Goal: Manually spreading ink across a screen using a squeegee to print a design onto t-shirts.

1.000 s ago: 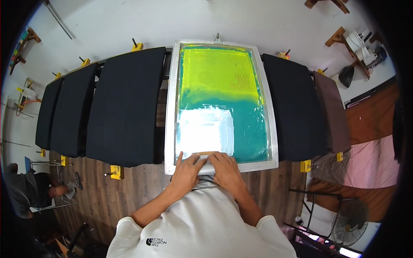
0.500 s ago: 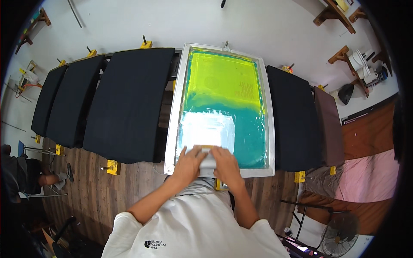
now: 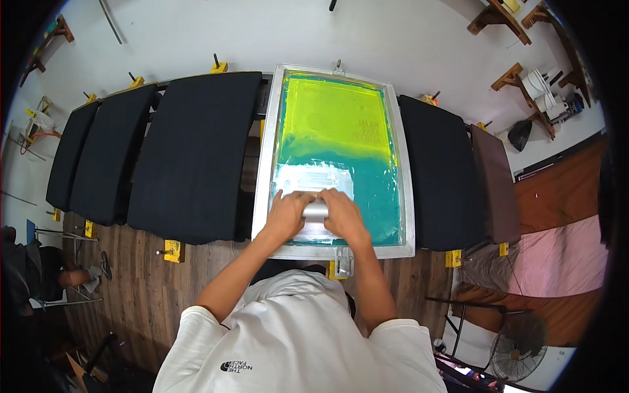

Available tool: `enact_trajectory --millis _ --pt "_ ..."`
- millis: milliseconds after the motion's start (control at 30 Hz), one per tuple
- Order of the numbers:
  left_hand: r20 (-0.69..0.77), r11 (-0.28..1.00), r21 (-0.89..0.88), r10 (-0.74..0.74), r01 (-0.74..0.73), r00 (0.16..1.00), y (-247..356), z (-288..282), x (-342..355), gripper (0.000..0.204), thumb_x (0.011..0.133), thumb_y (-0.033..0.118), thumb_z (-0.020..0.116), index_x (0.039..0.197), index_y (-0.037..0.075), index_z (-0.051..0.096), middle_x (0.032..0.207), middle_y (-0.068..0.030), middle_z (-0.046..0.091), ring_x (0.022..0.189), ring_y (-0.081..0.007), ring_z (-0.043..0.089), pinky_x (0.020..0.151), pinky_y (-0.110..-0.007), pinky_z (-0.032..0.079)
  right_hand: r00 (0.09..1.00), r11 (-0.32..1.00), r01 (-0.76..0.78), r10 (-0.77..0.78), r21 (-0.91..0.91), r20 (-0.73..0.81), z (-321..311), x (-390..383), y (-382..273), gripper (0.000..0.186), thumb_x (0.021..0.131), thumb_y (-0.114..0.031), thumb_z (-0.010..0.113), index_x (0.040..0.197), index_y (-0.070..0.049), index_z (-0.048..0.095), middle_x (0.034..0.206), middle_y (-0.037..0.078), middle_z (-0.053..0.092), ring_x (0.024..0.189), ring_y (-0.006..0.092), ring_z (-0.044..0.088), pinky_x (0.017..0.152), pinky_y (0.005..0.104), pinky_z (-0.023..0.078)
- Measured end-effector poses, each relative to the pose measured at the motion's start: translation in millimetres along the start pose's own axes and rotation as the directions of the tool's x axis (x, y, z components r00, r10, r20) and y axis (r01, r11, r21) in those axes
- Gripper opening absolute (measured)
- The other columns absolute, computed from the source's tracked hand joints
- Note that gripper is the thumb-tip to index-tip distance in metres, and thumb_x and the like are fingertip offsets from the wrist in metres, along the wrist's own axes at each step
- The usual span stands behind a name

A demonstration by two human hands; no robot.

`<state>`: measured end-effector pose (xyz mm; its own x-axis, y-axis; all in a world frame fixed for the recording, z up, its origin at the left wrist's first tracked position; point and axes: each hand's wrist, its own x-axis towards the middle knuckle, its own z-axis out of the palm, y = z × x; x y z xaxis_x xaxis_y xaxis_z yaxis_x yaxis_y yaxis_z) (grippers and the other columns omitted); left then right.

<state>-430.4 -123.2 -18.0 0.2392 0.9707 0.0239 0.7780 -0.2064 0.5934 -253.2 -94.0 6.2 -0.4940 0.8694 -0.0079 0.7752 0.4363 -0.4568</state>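
Observation:
Both my hands grip a squeegee (image 3: 316, 211) with a silvery body, side by side over the lower part of a screen-printing frame (image 3: 409, 196). My left hand (image 3: 288, 213) has its fingers wrapped over the squeegee's left end. My right hand (image 3: 341, 213) holds its right end the same way. White ink (image 3: 314, 175) lies smeared on the mesh just beyond my fingers and shows around the squeegee. The mesh (image 3: 377, 190) is teal in its near half and yellow-green farther off. The squeegee's lower edge is hidden under my hands.
Boards covered in black cloth (image 3: 193, 157) stand left of the frame, with another black board (image 3: 439, 177) and a brown one (image 3: 495, 190) to its right. Yellow brackets (image 3: 173, 251) jut out at their near ends. A fan (image 3: 517, 347) stands lower right; a seated person (image 3: 56, 272) is at far left.
My hands and the squeegee have moved away from me, up the screen from its near edge toward the middle of the white ink. My arms are stretched farther forward.

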Motion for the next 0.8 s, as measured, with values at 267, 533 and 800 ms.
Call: enact_trajectory --millis 267,533,800 --pt "0.154 0.997 -0.057 -0.04 0.049 0.987 41.3 -7.7 -73.0 0.055 0.071 -0.002 0.068 0.124 0.011 0.062 0.121 -0.0172 0.064 0.119 -0.0319 0.058 0.108 -0.056 0.034 0.994 0.998 -0.05 0.046 0.04 0.101 -6.5 -73.7 -34.9 0.044 0.065 0.006 0.066 0.106 -0.008 0.059 0.102 0.014 0.063 0.1 0.0373 0.06 0.081 0.0475 0.05" --pt "-0.052 0.999 -0.012 0.032 -0.032 0.998 1.0 -15.0 16.5 0.035 0.076 -0.001 0.062 0.108 0.01 0.07 0.102 -0.0154 0.07 0.099 -0.0341 0.064 0.096 -0.055 0.041 0.999 0.999 0.002 0.001 -0.05 0.041 -11.6 17.0 -2.9 0.035 0.072 0.001 0.065 0.105 -0.01 0.059 0.101 0.014 0.065 0.098 0.037 0.063 0.078 0.0489 0.051" --pt "-0.155 0.995 -0.052 0.075 -0.084 0.985 15.2 19.3 -71.3 0.043 0.07 -0.006 0.063 0.112 0.006 0.068 0.116 -0.0183 0.065 0.106 -0.0351 0.062 0.095 -0.048 0.042 0.993 0.993 -0.113 0.114 -0.038 0.02 15.5 -69.3 -36.5 0.05 0.064 0.007 0.065 0.111 -0.008 0.056 0.108 0.014 0.061 0.103 0.0381 0.059 0.086 0.0464 0.049"
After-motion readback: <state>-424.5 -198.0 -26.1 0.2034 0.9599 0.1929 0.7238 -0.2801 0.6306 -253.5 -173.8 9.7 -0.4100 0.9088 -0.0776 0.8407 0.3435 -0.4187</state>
